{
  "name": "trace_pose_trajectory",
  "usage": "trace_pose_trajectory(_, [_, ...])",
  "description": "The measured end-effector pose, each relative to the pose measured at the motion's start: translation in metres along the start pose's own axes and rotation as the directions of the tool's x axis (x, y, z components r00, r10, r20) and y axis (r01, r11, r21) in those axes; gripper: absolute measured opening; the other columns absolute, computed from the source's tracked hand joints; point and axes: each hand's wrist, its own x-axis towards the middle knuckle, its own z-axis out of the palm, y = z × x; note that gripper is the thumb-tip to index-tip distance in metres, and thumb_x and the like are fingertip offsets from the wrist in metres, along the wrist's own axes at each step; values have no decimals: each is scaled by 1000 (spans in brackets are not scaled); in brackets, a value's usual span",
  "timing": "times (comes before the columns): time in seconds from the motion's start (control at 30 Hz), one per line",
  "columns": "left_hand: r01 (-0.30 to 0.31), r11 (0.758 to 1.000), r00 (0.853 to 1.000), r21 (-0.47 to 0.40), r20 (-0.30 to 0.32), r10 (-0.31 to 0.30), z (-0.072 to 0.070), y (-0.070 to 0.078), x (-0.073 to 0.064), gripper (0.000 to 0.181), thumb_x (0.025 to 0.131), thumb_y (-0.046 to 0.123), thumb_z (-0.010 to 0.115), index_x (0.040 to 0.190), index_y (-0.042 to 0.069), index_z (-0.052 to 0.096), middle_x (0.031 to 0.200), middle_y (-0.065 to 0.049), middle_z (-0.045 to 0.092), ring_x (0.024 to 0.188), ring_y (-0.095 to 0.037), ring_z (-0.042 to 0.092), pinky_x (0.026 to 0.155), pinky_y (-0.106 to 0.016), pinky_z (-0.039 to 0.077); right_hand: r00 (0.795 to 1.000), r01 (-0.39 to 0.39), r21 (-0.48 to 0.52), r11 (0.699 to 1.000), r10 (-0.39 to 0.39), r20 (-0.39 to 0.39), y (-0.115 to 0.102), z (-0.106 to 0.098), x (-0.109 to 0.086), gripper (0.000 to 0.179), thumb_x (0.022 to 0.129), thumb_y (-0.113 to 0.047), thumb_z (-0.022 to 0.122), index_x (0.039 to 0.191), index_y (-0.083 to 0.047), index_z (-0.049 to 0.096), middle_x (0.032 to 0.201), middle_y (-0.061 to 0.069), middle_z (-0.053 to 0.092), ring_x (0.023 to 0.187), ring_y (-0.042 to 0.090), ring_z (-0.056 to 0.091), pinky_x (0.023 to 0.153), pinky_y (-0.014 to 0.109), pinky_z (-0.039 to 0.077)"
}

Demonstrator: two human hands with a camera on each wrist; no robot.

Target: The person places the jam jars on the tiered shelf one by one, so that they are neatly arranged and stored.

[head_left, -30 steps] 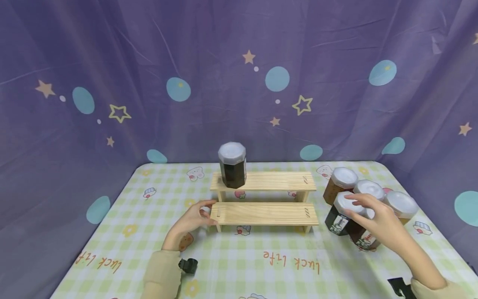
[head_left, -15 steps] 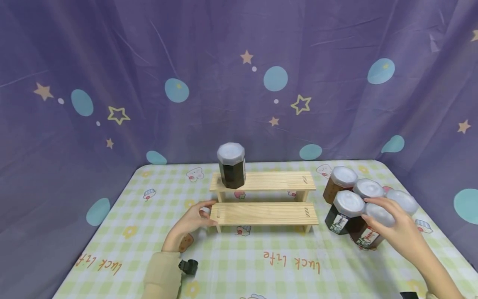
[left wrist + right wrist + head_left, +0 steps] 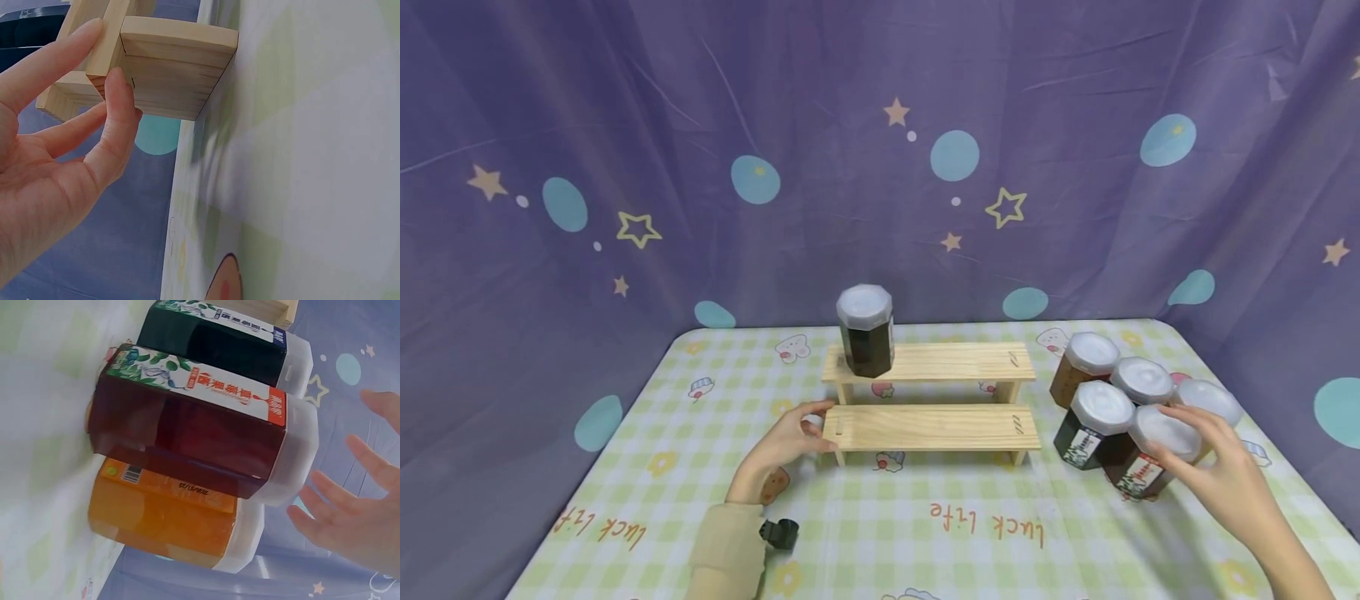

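My left hand (image 3: 784,438) holds the left end of the two-tier wooden stand's lower step (image 3: 928,427), thumb at its front edge and fingers at the back, as the left wrist view (image 3: 94,125) also has it. A dark jar (image 3: 868,346) with a white lid stands upright on the upper step's left part. Over at the right, my right hand (image 3: 1225,467) hovers by the lid of a dark red jar (image 3: 187,425), fingers spread and holding nothing. In the right wrist view that jar sits between a darker jar (image 3: 212,344) and an orange one (image 3: 162,512).
Behind the red jar are a brown jar (image 3: 1071,383), another white-lidded jar (image 3: 1142,379) and the orange jar's lid (image 3: 1210,402), packed close together. A checked cloth (image 3: 940,550) covers the table. A purple curtain (image 3: 820,100) hangs behind and at both sides.
My right hand has drawn back to the right and toward me, from over the darker front jar to the red jar's lid. The left hand and stand have kept their place.
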Motion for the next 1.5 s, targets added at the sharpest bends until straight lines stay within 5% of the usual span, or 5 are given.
trace_pose_trajectory(0.27, [-3, 1000, 1000, -2, -21, 3, -2, -24, 12, 69, 71, 7, 73, 130, -2, 39, 107, -18, 49, 71, -17, 49, 59, -33, 43, 999, -23, -3, 1000, 23, -49, 8, 1, -6, 49, 74, -10, 71, 119, -3, 54, 118, -29, 31, 109, -17, 22, 91, 8, 14])
trace_pose_trajectory(0.6, [-17, 1000, 1000, 8, -23, 17, -1, -31, 16, 69, 70, 9, 74, 129, -1, 40, 99, -18, 50, 68, -17, 49, 57, -33, 43, 995, -100, -34, 994, 99, -11, 18, 5, -11, 56, 73, -14, 72, 124, -4, 50, 124, 15, 40, 104, -9, 23, 80, 11, 21])
trace_pose_trajectory(0.87, [-7, 1000, 1000, -8, -11, 7, -1, -10, 5, 66, 71, 2, 71, 129, -7, 38, 96, -19, 51, 68, -17, 48, 58, -34, 42, 996, -72, 7, 997, 73, -42, 23, 9, -13, 58, 69, -8, 74, 121, -1, 50, 113, -27, 32, 95, -12, 27, 70, 3, 25])
trace_pose_trajectory(1.23, [-4, 1000, 1000, -8, -26, 4, -1, -31, 16, 70, 70, 7, 74, 130, -2, 39, 106, -16, 48, 69, -17, 47, 57, -33, 43, 994, -98, 57, 994, 101, -47, 30, 15, -15, 65, 69, -6, 74, 126, 2, 45, 113, -12, 34, 96, -13, 26, 70, -3, 28])
trace_pose_trajectory(1.5, [-19, 1000, 1000, -2, -24, 19, 0, -30, 16, 69, 70, 8, 74, 129, -3, 40, 114, -16, 46, 70, -17, 48, 57, -33, 43, 993, -113, 56, 992, 114, -20, 33, 21, -15, 67, 70, -6, 74, 127, 5, 40, 115, 24, 38, 95, -14, 24, 69, -2, 28])
